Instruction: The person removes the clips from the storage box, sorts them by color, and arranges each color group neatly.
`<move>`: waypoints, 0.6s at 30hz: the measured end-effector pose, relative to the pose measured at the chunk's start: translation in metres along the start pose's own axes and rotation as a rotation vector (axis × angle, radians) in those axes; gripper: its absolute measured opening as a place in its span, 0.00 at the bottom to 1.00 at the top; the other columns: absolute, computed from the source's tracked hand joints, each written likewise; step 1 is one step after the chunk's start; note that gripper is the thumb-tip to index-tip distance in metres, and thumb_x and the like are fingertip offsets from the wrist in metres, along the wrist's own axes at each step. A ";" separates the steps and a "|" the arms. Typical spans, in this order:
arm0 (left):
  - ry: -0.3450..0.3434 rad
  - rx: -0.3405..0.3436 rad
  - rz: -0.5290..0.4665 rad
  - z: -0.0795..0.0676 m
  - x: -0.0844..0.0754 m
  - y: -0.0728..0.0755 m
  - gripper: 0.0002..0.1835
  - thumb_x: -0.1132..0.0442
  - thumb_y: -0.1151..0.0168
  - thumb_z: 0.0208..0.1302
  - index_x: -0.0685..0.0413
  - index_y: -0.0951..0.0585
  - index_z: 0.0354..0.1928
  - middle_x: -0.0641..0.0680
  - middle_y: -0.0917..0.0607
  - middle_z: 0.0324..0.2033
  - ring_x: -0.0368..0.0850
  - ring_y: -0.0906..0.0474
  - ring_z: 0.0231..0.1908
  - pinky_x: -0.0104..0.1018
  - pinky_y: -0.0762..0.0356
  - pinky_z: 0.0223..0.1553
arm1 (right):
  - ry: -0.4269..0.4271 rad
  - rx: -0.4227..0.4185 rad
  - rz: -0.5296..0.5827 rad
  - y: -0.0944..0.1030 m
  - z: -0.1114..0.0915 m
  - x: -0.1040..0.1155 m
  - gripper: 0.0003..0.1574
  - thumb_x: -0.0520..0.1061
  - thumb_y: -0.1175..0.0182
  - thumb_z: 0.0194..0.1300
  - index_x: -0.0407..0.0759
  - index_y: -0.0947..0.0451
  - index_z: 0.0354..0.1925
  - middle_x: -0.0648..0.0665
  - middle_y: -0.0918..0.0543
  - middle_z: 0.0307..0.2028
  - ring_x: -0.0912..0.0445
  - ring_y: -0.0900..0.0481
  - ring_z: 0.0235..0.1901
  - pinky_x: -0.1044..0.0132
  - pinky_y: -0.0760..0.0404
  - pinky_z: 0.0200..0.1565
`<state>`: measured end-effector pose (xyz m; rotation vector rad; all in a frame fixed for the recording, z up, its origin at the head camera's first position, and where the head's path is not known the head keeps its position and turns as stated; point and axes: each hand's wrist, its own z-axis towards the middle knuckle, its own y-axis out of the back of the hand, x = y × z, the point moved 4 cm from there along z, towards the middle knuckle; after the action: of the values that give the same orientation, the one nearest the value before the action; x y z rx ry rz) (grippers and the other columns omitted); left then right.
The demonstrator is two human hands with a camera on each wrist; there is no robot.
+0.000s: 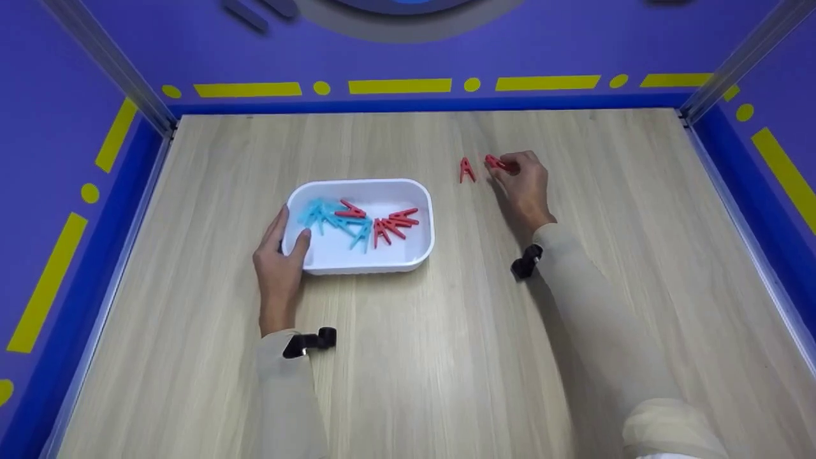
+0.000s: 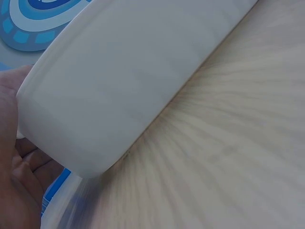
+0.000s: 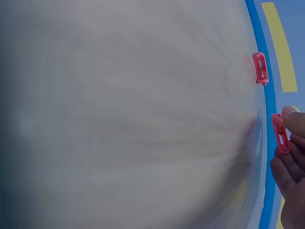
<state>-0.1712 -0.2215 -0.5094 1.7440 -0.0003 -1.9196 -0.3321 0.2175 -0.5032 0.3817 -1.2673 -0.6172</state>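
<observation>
1. The left hand [image 1: 278,264] grips the near-left end of a white tub [image 1: 357,267] — thumb hooked over the rim, fingers along the outside wall. From the left wrist the tub's plain side shows, with its lower edge down on the table [image 1: 421,357].
2. The tub sits left of the middle of the table, its long sides running across in front of the person. Inside, blue clips [image 1: 361,236] are heaped from the left end towards the centre. One red clip [image 1: 350,211] lies against them, and a group of red clips [image 1: 381,233] is bunched just to their right.
3. The right hand [image 1: 526,188] is well apart from the tub, out to the right and farther from the person. Its thumb and fingers are closed in a pinch on a single clip [image 1: 499,163], also red. I can't tell whether that one touches the table.
4. Just left of the pinched one, a loose clip [image 1: 467,169] rests on the table, red too, its two legs spread towards the person. The right wrist shows the pair near each other, apart.
5. Both arms wear pale sleeves [image 1: 605,319], each with a black mount [image 1: 527,262] at the wrist. Purple walls [image 1: 472,57] with yellow bars and dots — blue along the bottom — stand round the table.
</observation>
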 end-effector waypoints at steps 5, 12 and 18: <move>-0.006 0.002 -0.007 -0.001 -0.001 0.000 0.34 0.60 0.32 0.75 0.56 0.31 0.79 0.54 0.30 0.77 0.46 0.38 0.77 0.36 0.39 0.76 | -0.044 0.058 -0.027 -0.004 0.001 -0.002 0.20 0.40 0.28 0.70 0.31 0.16 0.56 0.37 0.18 0.53 0.48 0.20 0.52 0.58 0.20 0.53; -0.022 0.002 -0.018 -0.001 -0.002 0.000 0.34 0.61 0.32 0.75 0.58 0.31 0.78 0.55 0.30 0.77 0.47 0.38 0.77 0.38 0.38 0.76 | -0.083 0.100 -0.049 -0.010 -0.001 -0.001 0.22 0.42 0.26 0.69 0.32 0.17 0.56 0.37 0.19 0.52 0.47 0.21 0.51 0.57 0.21 0.53; -0.013 0.006 -0.014 -0.002 -0.001 0.000 0.35 0.60 0.32 0.75 0.58 0.32 0.79 0.55 0.30 0.77 0.47 0.38 0.77 0.38 0.38 0.76 | -0.098 0.118 -0.036 -0.016 -0.001 0.000 0.24 0.43 0.27 0.70 0.31 0.20 0.58 0.36 0.20 0.52 0.47 0.22 0.50 0.57 0.21 0.52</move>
<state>-0.1697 -0.2201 -0.5085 1.7404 0.0017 -1.9426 -0.3347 0.2053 -0.5124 0.4777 -1.3969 -0.5989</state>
